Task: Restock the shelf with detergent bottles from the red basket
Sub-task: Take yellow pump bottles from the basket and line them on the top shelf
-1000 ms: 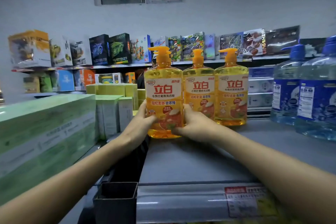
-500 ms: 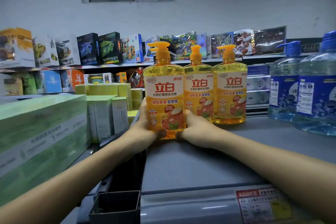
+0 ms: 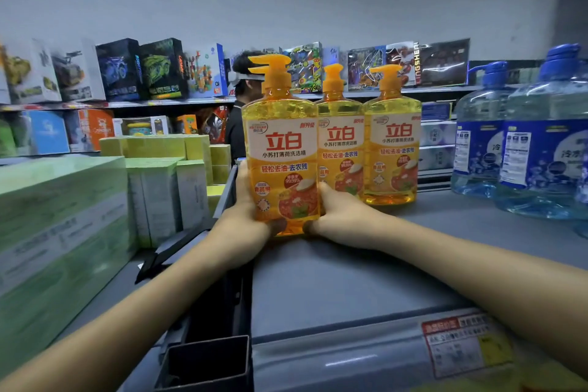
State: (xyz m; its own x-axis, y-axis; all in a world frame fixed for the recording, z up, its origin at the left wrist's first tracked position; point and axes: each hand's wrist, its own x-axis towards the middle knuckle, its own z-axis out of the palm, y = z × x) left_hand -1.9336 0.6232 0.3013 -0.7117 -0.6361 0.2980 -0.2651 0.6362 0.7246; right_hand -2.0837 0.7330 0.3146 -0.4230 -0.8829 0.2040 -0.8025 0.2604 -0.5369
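Observation:
A yellow pump bottle of detergent [image 3: 281, 149] stands upright at the left end of the grey shelf [image 3: 334, 280]. My left hand [image 3: 245, 216] wraps its left side and my right hand [image 3: 337, 216] its right side, thumbs on the front near the base. Two more yellow detergent bottles, one [image 3: 342, 149] touching it and another [image 3: 393, 149] further right, stand in a row behind and to its right. The red basket is out of view.
Large blue detergent jugs [image 3: 541, 149] stand at the shelf's right. Green boxes [image 3: 60, 223] fill the neighbouring shelf on the left. A dark bracket [image 3: 206, 360] sits at the shelf's front corner. A person [image 3: 245, 111] stands behind the bottles, before toy-box shelves [image 3: 143, 70].
The bottle in my hands has come slightly nearer and lower, down to the shelf surface beside the other two. A person has come into view behind the bottles.

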